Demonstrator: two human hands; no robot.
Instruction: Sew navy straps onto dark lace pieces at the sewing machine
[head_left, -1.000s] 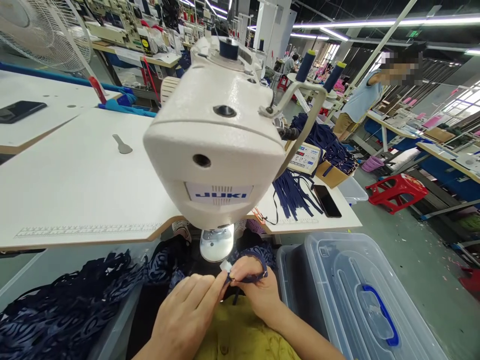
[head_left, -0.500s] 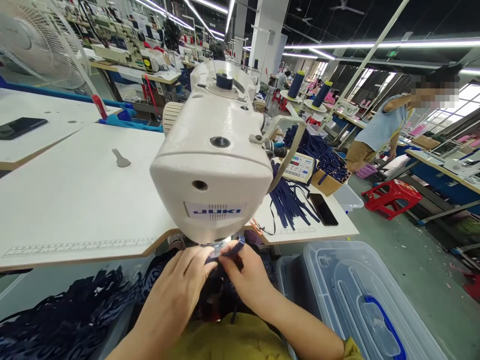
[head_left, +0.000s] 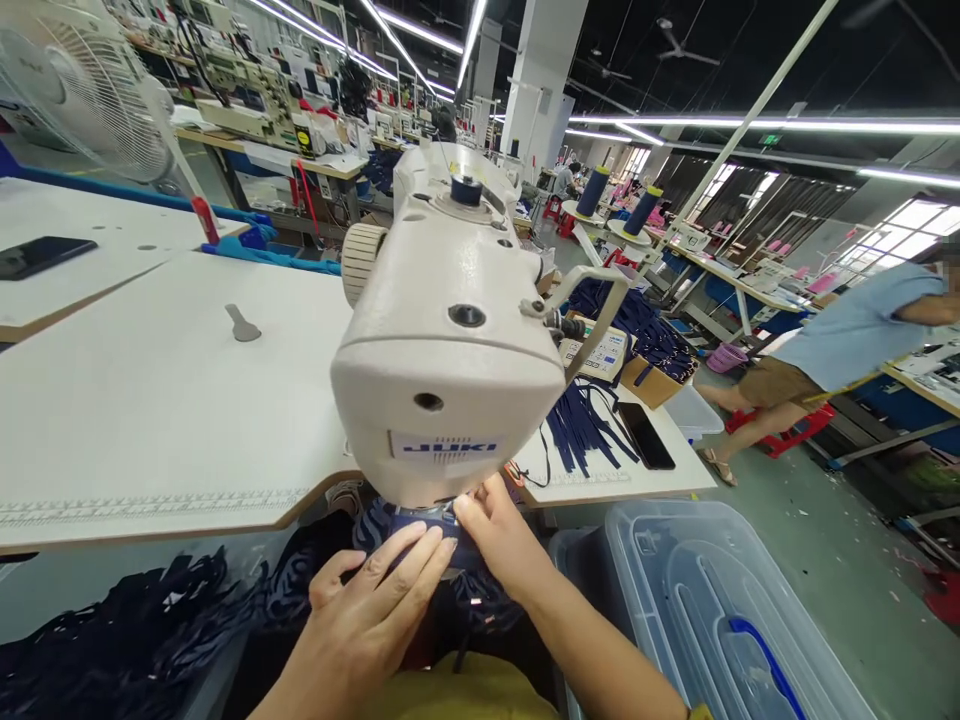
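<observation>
Head view: machine (head_left: 450,360) crowds right fingers (head_left: 474,516), grip unclear; left fingers (head_left: 409,582) mostly together on fabric (head_left: 468,552), tub (head_left: 679,575) nearby.

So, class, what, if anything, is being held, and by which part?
Navy fabric: the left hand rests its fingers on the near side; the right hand is at the right end, its grip partly hidden.

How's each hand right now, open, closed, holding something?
Left hand: laid over navy fabric; grip can't be told.
Right hand: at the fabric by the JUKI sewing machine head; grip can't be told.
</observation>
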